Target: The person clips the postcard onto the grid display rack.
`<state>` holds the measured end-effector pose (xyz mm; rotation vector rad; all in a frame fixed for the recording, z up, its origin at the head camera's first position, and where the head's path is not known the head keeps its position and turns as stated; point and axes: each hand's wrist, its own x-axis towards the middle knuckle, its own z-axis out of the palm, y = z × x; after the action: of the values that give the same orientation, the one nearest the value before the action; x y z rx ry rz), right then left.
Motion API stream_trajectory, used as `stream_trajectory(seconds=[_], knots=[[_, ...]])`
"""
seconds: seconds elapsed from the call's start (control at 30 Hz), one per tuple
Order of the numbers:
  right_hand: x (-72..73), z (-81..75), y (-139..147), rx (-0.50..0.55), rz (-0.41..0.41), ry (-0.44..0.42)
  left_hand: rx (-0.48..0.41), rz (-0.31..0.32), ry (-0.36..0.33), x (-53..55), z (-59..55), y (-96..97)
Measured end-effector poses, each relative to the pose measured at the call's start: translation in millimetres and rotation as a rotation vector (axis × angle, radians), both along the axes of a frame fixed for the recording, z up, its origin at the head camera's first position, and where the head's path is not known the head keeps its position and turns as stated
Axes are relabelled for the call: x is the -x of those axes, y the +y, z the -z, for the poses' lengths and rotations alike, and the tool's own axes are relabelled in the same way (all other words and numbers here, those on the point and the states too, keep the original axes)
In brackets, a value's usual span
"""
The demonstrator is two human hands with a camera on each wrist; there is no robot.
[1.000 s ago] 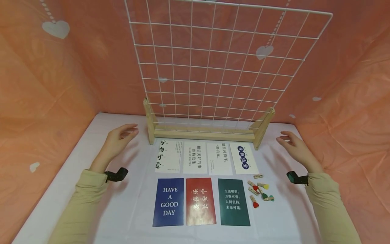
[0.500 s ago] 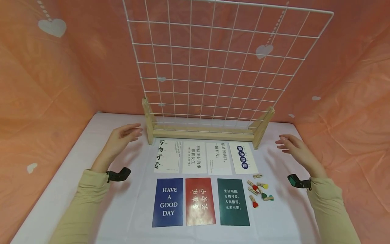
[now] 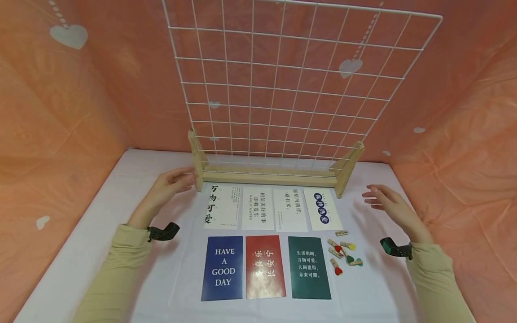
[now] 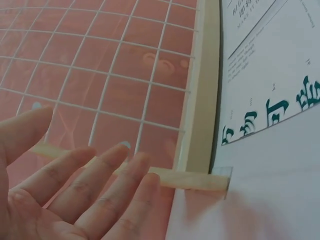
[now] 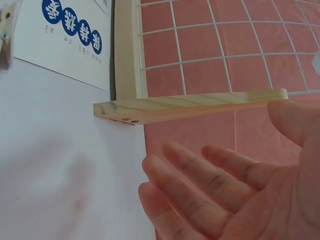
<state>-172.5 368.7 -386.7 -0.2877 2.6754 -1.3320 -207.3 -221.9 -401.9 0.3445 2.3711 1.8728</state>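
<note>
A white wire grid (image 3: 278, 85) stands in a wooden base (image 3: 270, 177) at the back of the table. My left hand (image 3: 167, 188) is at the left foot of that base, its fingertips right at the wood in the head view; the left wrist view shows the fingers extended and the palm bare. To the right of the base, my right hand (image 3: 389, 204) hovers with relaxed fingers and holds nothing. Between the hands lie several white cards (image 3: 258, 208) in a row. In front of them are a blue card (image 3: 222, 268), a red card (image 3: 265, 267) and a green card (image 3: 309, 268).
Several small wooden clothespins (image 3: 337, 252) with coloured hearts lie in a loose cluster right of the green card. A white cloth (image 3: 161, 287) covers the table. Orange sheeting (image 3: 81, 112) with white hearts encloses the back and both sides.
My left hand has moved right, up to the left foot of the base. The right hand has come slightly nearer to me. The cards, clothespins and grid stay in place.
</note>
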Motion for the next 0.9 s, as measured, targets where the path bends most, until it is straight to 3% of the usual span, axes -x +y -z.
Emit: stream_trajectory(seconds=[0.5,0.7,0.9], knots=[[-12.7,26.0,-10.2,0.04,-0.005,-0.11,-0.021,0.053,-0.202,-1.5,21.0,14.1],[-15.5,34.6,-12.6,0.052,0.014,-0.168,-0.007,0.025,-0.212,0.1,30.5,19.3],[-19.7,45.1,-15.2,0.071,0.013,-0.205,0.097,-0.02,-0.167,1.6,33.8,25.3]])
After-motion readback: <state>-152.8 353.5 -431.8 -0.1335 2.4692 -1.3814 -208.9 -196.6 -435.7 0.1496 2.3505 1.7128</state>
